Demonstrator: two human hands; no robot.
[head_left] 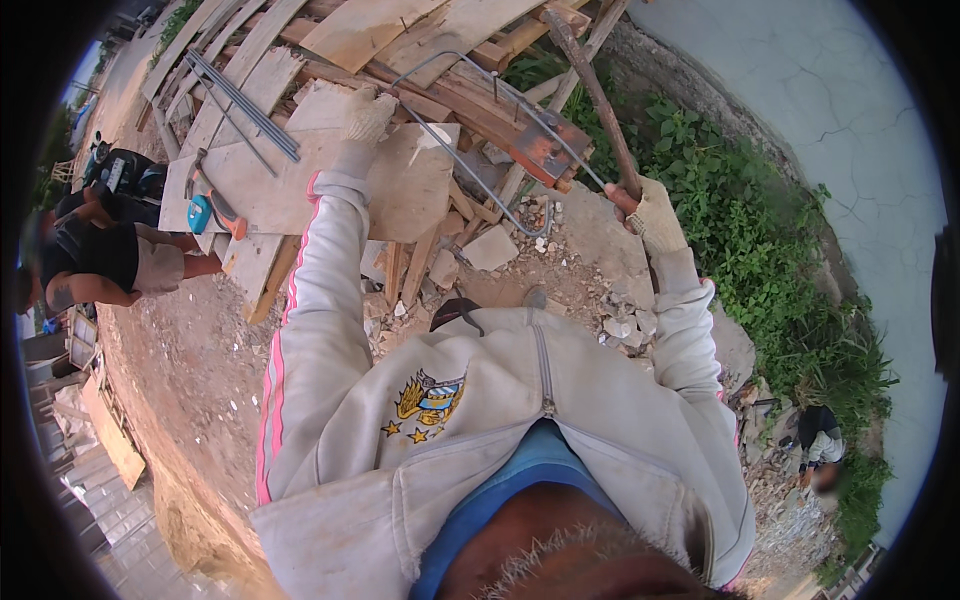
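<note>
My left hand [369,116], in a pale knitted glove, is closed round a corner of a bent steel rod [460,165] at the far centre. The rod is shaped into a long, open loop that slants down to the right. My right hand [655,215], also gloved, is closed around a long brown bar [597,100], and one end of the rod meets its fingertips. Whether it grips the rod too is unclear. Beneath the loop lies a wooden beam [470,108] bearing a rusty metal plate [552,150] and upright nails.
A hammer [202,178] and a teal-and-orange tool [216,212] lie on a board [275,160] at left, near several straight steel rods [245,105]. Rubble [590,255] covers the ground. Green plants [720,190] edge a wall [820,120]. One person [110,245] is at left, another [822,440] at lower right.
</note>
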